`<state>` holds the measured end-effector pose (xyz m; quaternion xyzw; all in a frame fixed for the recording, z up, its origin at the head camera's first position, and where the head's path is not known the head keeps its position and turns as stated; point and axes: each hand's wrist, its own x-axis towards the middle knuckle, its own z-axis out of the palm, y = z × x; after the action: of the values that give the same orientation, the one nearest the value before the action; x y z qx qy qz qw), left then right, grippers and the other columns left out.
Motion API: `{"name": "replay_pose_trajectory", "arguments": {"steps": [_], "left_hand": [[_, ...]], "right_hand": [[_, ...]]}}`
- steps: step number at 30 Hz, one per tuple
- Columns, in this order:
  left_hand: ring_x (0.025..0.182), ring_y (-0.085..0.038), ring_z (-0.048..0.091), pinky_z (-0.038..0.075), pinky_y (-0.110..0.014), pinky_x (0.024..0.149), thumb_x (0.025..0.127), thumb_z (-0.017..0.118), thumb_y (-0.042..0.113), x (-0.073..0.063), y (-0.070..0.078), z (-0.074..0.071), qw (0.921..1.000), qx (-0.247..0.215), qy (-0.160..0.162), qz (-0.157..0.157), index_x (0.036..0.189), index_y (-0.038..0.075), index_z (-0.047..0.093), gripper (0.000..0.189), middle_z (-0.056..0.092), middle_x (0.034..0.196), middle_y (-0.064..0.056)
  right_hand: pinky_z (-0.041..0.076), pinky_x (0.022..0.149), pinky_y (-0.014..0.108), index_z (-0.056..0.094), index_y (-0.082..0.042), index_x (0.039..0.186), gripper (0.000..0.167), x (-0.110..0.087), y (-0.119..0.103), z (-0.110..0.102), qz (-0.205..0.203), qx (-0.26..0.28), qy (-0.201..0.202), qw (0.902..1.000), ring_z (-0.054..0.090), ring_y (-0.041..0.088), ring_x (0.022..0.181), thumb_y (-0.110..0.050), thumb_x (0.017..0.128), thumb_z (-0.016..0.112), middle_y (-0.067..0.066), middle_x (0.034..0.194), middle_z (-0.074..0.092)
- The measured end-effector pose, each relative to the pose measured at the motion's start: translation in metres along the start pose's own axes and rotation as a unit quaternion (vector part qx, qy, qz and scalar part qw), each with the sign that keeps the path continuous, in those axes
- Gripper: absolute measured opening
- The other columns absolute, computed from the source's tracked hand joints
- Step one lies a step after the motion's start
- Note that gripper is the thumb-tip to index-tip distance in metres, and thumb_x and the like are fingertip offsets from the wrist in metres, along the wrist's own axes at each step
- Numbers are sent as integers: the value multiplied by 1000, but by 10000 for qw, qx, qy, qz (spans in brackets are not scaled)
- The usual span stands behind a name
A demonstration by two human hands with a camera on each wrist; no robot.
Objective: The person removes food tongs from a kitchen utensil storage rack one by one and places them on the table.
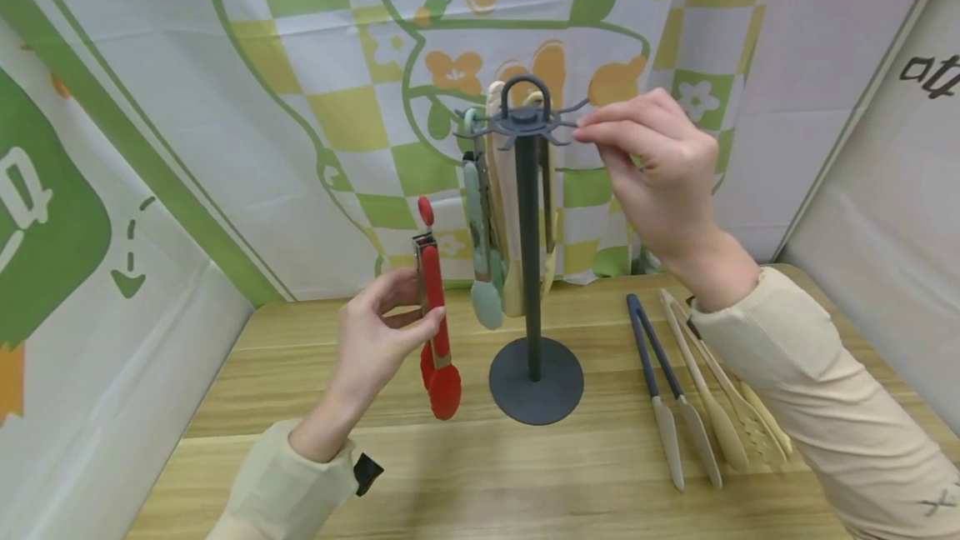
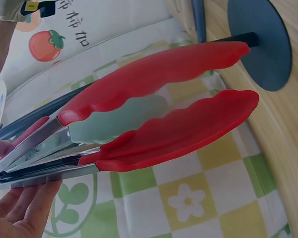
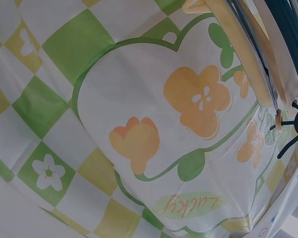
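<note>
My left hand (image 1: 375, 340) grips a pair of red-tipped kitchen tongs (image 1: 445, 390) by the handle, left of a dark rotating utensil stand (image 1: 531, 257). The tongs hang head down above the table; in the left wrist view their scalloped red heads (image 2: 154, 74) are spread apart. At the stand's top, my right hand (image 1: 660, 165) pinches the tip of one hook (image 1: 566, 123) between thumb and fingers. Mint green tongs (image 1: 487, 302), beige tongs (image 1: 512, 290) and pale yellow tongs (image 3: 238, 54) hang from other hooks, partly hidden by the pole.
On the wooden table (image 1: 337, 407), navy-handled tongs (image 1: 645, 348) lie to the right, beside beige tongs (image 1: 705, 382) and a pale yellow utensil (image 1: 765, 415) partly covered by my sleeve. The stand's round base (image 1: 536, 398) sits mid-table. A patterned cloth (image 1: 315, 48) hangs behind.
</note>
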<state>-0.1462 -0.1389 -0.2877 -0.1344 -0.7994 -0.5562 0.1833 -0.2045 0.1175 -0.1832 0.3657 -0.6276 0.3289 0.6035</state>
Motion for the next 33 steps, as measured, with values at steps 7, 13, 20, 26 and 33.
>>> {"name": "replay_pose_trajectory", "arguments": {"steps": [7, 13, 20, 26, 33], "left_hand": [[81, -14, 63, 55, -26, 68, 73, 73, 2, -2, -8, -4, 9994, 345, -32, -31, 106, 5, 62, 35, 67, 89, -9], [81, -18, 63, 55, -26, 67, 74, 73, 4, -3, -16, -7, 9981, 608, -46, -103, 106, 4, 62, 34, 67, 90, -10], [81, -20, 64, 55, -27, 67, 75, 73, 8, -2, -24, -10, 9938, 1027, -37, -416, 107, 4, 61, 35, 67, 90, -11], [76, -19, 65, 54, -29, 64, 74, 74, 12, -1, -34, -13, 9848, 1640, -80, -563, 107, 5, 62, 36, 68, 86, -8], [74, -19, 65, 53, -29, 63, 74, 74, 17, -1, -46, -13, 9747, 2058, -265, -826, 101, 5, 62, 32, 67, 84, -7]], "right_hand": [[45, 70, 13, 72, 1, 71, 14, 0, 0, 0, -18, -9, -30, 10000, 58, 22, 71, 8, 80, 63, 8, 76, 69], [45, 70, 13, 72, 1, 71, 14, 0, -1, -1, -20, -19, -28, 10000, 58, 21, 71, 9, 79, 64, 8, 76, 69], [44, 69, 12, 71, 1, 70, 14, 1, -1, 0, -13, -57, -10, 10000, 57, 18, 71, 10, 78, 64, 7, 76, 69], [44, 69, 12, 71, 1, 70, 14, 0, 0, 0, -7, -49, -34, 10000, 57, 19, 71, 9, 78, 64, 8, 76, 69], [44, 69, 13, 71, 1, 71, 14, 0, 0, -1, -24, -32, -43, 10000, 57, 20, 71, 11, 78, 64, 8, 76, 69]]}}
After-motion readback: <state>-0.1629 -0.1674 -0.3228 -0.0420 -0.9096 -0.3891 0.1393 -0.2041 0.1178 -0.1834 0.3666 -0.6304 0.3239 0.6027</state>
